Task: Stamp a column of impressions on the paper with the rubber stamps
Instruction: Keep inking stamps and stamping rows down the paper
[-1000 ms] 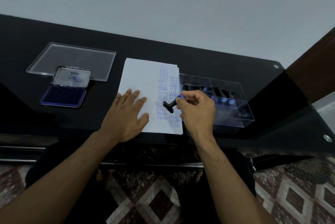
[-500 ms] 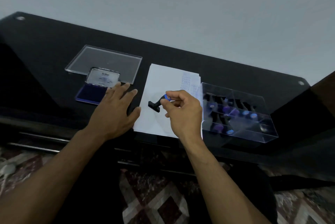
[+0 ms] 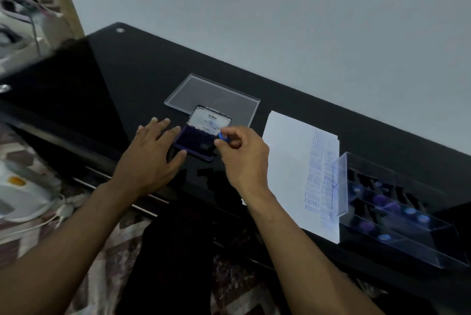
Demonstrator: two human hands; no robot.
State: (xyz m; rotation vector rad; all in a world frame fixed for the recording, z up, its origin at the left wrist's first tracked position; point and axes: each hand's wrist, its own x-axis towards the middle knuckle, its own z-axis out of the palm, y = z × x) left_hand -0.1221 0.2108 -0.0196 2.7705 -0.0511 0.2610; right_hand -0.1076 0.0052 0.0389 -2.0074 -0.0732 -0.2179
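While the stamp is pinched by its blue knob in the right hand and pressed on the ink pad, probably to reload ink, the pad is steadied by the flat, open left hand at nine o'clock. At three o'clock the paper is laid, with printed columns beside the stamp box.
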